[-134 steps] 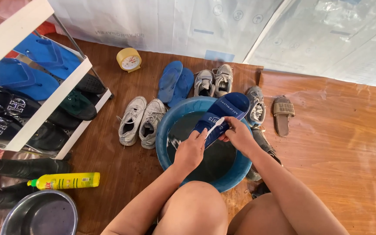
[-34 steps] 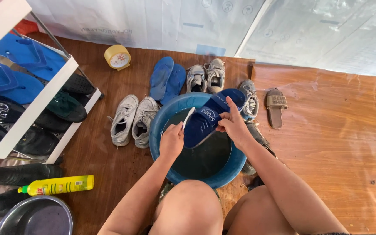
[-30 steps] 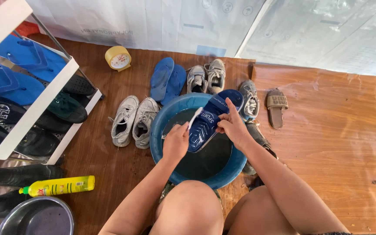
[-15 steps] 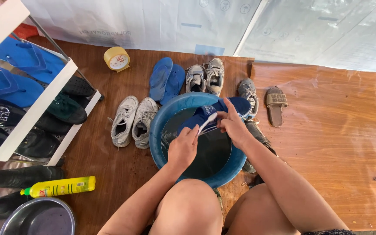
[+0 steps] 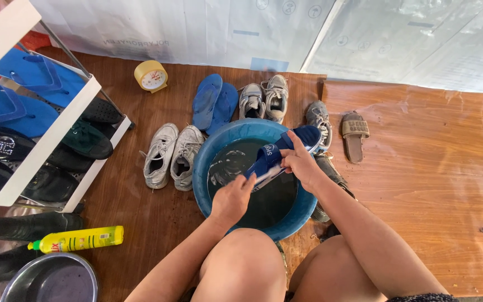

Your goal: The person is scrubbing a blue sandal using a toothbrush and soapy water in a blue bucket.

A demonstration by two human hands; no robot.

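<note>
A dark blue slide sandal (image 5: pixel 289 146) is held tilted over a round blue basin (image 5: pixel 201 170) of dark, soapy water. My right hand (image 5: pixel 303 166) grips the sandal at its middle, from the right side. Closed around a white-handled brush (image 5: pixel 268 175), my left hand (image 5: pixel 233 198) presses the brush against the sandal's lower end, just above the water. My knees are at the basin's near edge.
White sneakers (image 5: pixel 173 154), blue flip-flops (image 5: pixel 213 102), grey sneakers (image 5: pixel 264 99), another grey shoe (image 5: pixel 318 116) and a brown sandal (image 5: pixel 355 133) ring the basin. A shoe rack (image 5: pixel 51 137) stands left. A yellow bottle (image 5: pixel 80 239), a metal bowl (image 5: pixel 48 279) and a yellow round tin (image 5: pixel 151 75) lie on the wooden floor.
The sandal has come lower into the basin. My left hand has drawn the brush back toward me along the sandal, from its upper part to its lower end.
</note>
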